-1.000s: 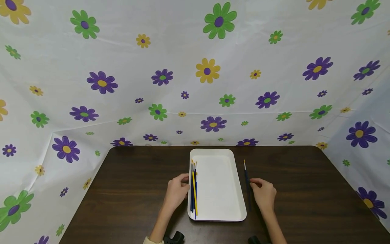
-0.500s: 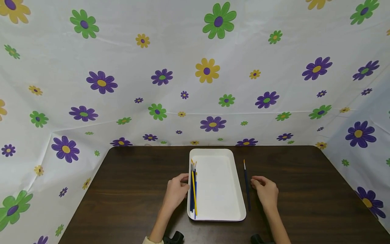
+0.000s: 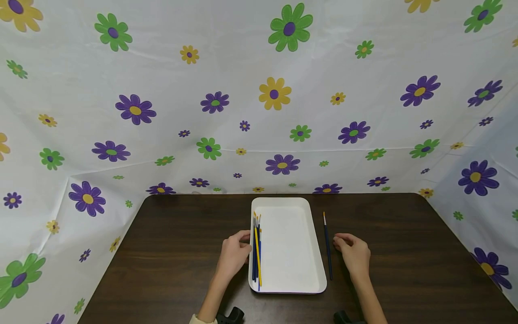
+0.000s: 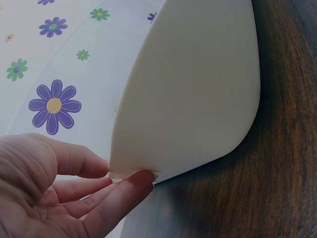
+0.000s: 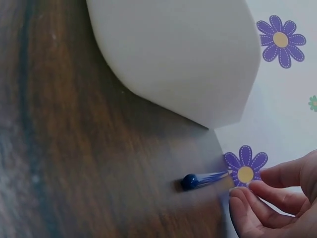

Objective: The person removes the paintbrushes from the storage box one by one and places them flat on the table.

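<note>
A white rectangular tray [image 3: 293, 252] lies lengthwise before me, its outer wall filling much of both wrist views. My left hand [image 3: 233, 253] holds its left rim, thumb and fingers at the edge in the left wrist view. Several paintbrushes lie bunched along the inside left of the tray, bristles away from me. One has a yellow handle [image 3: 258, 258]; others are dark blue or blue. To the right of the tray a dark blue paintbrush [image 3: 327, 252] lies on the table. My right hand [image 3: 353, 255] rests just right of it, fingers loosely bent, holding nothing.
The dark brown wooden table [image 3: 404, 252] ends at a far edge behind the tray. A white cloth [image 3: 243, 72] with purple, green and yellow flowers hangs behind and at both sides. Black wrist-worn devices [image 3: 232, 316] show at the bottom.
My right hand has moved slightly right, away from the dark blue paintbrush, leaving a gap. The left hand, the tray and the brushes in it stay put.
</note>
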A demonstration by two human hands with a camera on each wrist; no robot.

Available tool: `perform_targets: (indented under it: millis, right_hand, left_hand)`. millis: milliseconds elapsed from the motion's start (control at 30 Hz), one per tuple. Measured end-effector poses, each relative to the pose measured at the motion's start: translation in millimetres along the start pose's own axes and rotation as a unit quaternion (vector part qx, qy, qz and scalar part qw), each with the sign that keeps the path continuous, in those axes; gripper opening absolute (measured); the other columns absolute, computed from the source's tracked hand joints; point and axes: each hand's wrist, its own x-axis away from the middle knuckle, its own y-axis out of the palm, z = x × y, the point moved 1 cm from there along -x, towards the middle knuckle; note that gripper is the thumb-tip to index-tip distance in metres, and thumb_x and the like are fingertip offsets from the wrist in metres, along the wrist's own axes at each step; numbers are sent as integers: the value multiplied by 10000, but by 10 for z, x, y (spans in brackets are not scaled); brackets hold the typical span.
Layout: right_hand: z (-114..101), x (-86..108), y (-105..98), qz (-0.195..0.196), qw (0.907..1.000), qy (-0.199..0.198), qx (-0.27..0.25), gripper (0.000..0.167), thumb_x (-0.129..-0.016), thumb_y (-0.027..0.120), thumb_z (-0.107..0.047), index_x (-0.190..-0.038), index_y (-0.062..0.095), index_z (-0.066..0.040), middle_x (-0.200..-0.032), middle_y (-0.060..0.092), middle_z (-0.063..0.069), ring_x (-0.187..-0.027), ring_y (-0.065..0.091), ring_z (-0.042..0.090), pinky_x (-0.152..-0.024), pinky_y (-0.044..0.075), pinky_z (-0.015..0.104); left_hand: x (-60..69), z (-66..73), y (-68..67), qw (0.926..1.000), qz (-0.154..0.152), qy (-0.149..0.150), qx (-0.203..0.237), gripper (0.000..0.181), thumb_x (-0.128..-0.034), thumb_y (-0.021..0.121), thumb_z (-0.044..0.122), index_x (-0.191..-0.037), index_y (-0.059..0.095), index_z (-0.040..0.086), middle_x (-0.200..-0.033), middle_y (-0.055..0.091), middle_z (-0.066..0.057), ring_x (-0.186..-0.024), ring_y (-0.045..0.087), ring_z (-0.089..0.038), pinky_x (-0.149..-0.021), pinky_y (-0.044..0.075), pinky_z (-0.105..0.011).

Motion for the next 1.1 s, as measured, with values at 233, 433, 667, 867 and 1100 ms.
perform_targets:
  millis: [233,433,667,867,1100]
  right_hand:
    - [-70,23,11,29,9999,-83,-70,237,-996,663,-78,-1109,734,118,-997,766,188,-697,668,-37,-669,554,103]
    - [-170,76,43,65,9998,-197,27,228,-998,671,-96,-1103,748,92,-972,771,175,-763,735,111,-660,539,108]
    - [-337,174,145,247,9980,-568,-101,172,-981,686,-58,-1054,768,75,-959,771,188,-784,754,186,-640,517,91]
    - [-473,292,271,202,9953,-859,-410,129,-960,702,-9,-1034,769,74,-955,766,199,-760,743,151,-646,539,104]
    - [-592,446,453,-269,9933,-824,-759,139,-940,731,0,-1050,761,79,-985,766,195,-825,762,226,-709,580,142]
  left_hand:
    - [-2,-19,-6,10000,15,46,11,431,-863,591,-77,-1290,644,-108,-1156,706,-233,-844,721,-243,-505,592,-311]
    - [-1,-30,-8,10000,-6,83,2,437,-865,588,-69,-1297,643,-103,-1161,706,-229,-852,721,-242,-512,593,-303]
    - [-3,-27,-16,9999,-7,110,-2,446,-850,594,-65,-1291,652,-96,-1158,711,-226,-826,721,-233,-503,586,-302]
    - [-4,-32,-23,9999,11,86,-57,447,-850,594,-65,-1292,656,-89,-1171,707,-230,-818,721,-230,-504,585,-304]
    - [1,-27,-13,10000,-11,92,-24,432,-861,594,-67,-1287,656,-91,-1177,703,-249,-750,720,-230,-497,579,-303]
